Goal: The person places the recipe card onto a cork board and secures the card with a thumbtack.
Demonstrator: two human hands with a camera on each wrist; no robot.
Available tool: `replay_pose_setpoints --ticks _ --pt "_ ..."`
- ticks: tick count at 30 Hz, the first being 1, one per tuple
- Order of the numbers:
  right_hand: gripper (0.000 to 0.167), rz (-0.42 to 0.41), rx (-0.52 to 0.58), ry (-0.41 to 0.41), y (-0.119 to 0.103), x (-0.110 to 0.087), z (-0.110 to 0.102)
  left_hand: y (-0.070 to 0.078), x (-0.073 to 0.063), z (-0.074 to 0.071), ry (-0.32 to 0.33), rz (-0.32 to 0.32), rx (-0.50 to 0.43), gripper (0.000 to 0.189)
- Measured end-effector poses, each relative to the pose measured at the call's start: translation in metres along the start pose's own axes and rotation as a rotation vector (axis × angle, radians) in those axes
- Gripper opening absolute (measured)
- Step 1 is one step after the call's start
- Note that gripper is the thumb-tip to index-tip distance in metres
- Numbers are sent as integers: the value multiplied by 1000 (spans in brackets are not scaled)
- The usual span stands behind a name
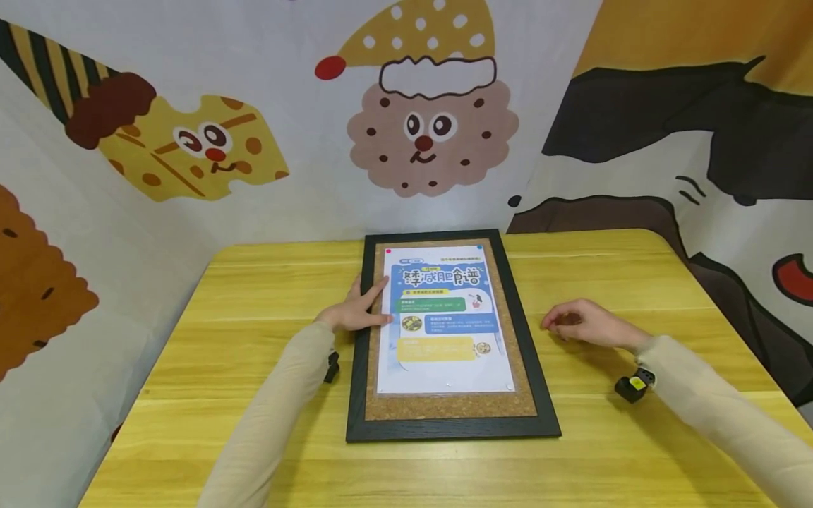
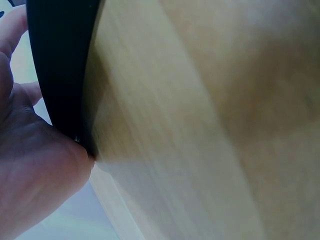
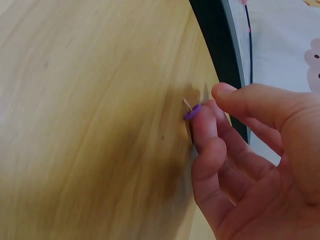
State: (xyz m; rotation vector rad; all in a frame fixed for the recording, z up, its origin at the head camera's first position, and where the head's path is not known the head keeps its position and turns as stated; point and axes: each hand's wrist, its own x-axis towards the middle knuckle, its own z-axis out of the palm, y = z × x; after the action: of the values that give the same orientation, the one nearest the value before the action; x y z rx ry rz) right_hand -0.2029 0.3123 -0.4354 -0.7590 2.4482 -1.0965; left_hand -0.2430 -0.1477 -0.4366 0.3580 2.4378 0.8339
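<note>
A black-framed cork board (image 1: pixel 444 408) lies on the table, with a printed sheet (image 1: pixel 438 377) on it. My left hand (image 1: pixel 352 312) rests over the board's left frame bar, thumb and a straight finger reaching onto the sheet's edge. To the right of the board, my right hand (image 1: pixel 587 323) is low over the table, fingers loosely bent. In the right wrist view a purple thumbtack (image 3: pixel 193 112) sits right at one fingertip, its point upward; the thumb stands apart from it. A pink tack (image 1: pixel 389 251) and a blue tack (image 1: pixel 479 247) mark the sheet's top corners.
The yellow wood-grain table (image 1: pixel 241 339) spreads around the board. A cloth backdrop (image 1: pixel 305 204) with cartoon biscuits rises behind its far edge, near the board's top. Each wrist carries a small black camera, like the right one (image 1: pixel 630 388).
</note>
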Motion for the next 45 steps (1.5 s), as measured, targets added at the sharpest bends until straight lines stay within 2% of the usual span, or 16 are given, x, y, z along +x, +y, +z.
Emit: replay_pose_setpoints --ticks 9,15,25,32,37,45 --pt "17 -49 11 -38 10 -18 -7 0 1 0 -4 0 9 92" --pt "20 -60 -5 6 18 -28 -4 -1 0 -1 -7 3 20 92" --pt "21 -91 44 34 22 -31 3 -2 2 0 -7 2 22 92" --pt "21 -153 31 81 26 -31 7 -4 4 0 -6 6 27 92" --pt "20 -143 32 105 25 -31 8 -4 4 0 -5 3 27 93" --pt "18 -55 32 92 22 -26 7 -3 2 0 -3 5 12 92"
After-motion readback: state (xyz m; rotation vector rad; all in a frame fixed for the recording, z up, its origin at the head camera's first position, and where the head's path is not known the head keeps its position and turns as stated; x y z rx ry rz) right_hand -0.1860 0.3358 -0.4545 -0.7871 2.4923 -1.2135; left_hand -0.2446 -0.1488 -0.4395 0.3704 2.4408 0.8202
